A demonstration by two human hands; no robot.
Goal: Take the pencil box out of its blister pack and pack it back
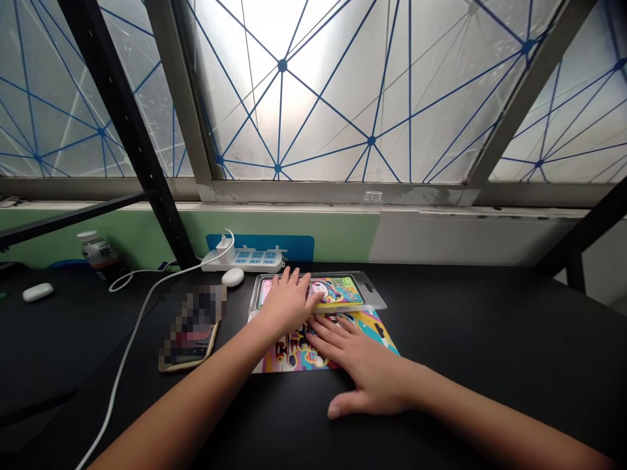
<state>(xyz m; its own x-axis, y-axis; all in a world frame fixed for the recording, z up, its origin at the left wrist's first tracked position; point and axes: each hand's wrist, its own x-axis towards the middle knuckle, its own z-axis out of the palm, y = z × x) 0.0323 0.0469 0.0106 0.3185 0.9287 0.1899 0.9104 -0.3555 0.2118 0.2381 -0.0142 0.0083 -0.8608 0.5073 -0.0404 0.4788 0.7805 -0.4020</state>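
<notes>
My left hand (290,301) lies with spread fingers on a clear plastic blister package (369,292), which has a bright cartoon-printed insert (343,289). Under the package's near edge is a colourful printed card or sheet (377,326) with cartoon figures, flat on the desk. My right hand (360,365) rests palm down, fingers stretched over the sheet's right part and the thumb apart, over the black desk. Neither hand grips anything. Parts of the package and sheet are hidden beneath the hands.
Left of the sheet lies a phone (193,329), its screen blurred. Behind it are a small white case (232,277) and a power strip (255,260) with a plugged-in charger; its white cable (128,356) runs across the desk. A bottle (100,254) and another white object (38,292) stand farther left.
</notes>
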